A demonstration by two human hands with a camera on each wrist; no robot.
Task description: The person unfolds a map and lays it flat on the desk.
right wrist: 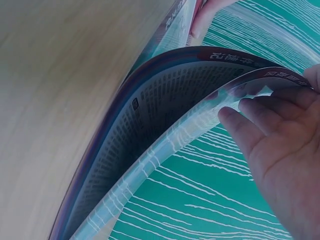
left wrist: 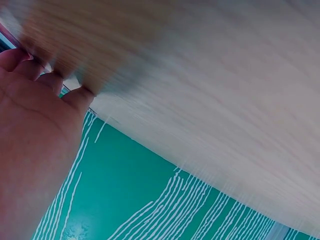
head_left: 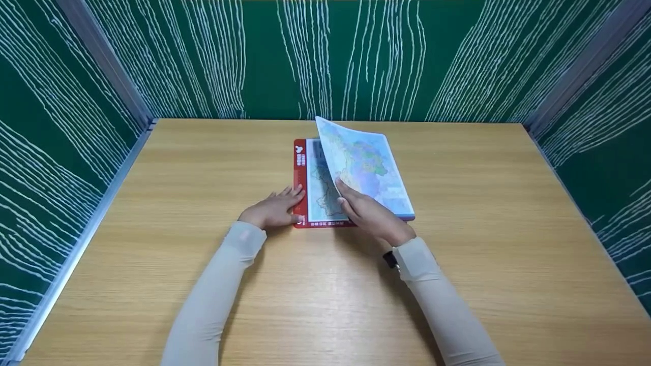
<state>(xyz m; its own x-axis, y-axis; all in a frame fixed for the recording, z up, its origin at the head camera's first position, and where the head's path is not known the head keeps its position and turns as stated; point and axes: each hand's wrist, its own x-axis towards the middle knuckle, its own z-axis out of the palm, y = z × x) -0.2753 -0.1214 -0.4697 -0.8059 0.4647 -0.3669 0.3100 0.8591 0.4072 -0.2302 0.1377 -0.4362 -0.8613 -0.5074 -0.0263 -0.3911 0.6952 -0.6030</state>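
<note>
A folded map with a red border [head_left: 301, 173] lies on the wooden table, its lower panel showing a printed map. My left hand [head_left: 277, 207] rests on the red left border, fingers spread; in the left wrist view the fingers [left wrist: 47, 80] reach to the map's edge. The upper leaf [head_left: 363, 157], printed with a coloured map, stands raised and slanted. My right hand [head_left: 374, 213] pinches that leaf at its near left edge. In the right wrist view, the glossy leaf [right wrist: 170, 137] bows beside the right hand [right wrist: 285, 135], and a text-covered panel [right wrist: 150, 105] shows behind it.
The wooden table [head_left: 203, 168] extends around the map on all sides. Green panels [head_left: 264, 61] with wavy white lines enclose the back and both sides. Grey posts [head_left: 109, 61] stand at the back corners. A dark band [head_left: 390, 259] circles the right wrist.
</note>
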